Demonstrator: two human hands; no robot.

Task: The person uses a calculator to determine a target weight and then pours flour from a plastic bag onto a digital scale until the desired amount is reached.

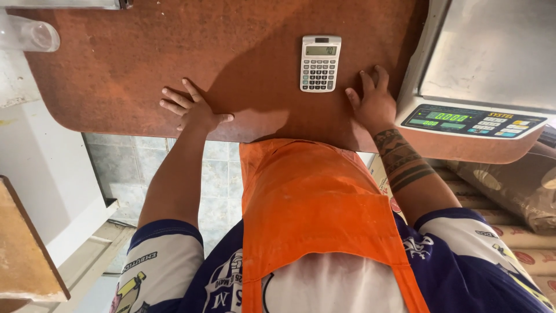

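My left hand lies flat on the reddish-brown counter near its front edge, fingers spread, holding nothing. My right hand also rests palm down on the counter, fingers apart and empty, just right of a small grey calculator. The calculator lies between the two hands, a little farther back, closer to the right hand. Neither hand touches it. An orange apron covers my front below the counter edge.
A digital weighing scale with a steel platter and lit display stands at the counter's right end, next to my right hand. A clear plastic container sits at the far left. Filled sacks lie low right; tiled wall below.
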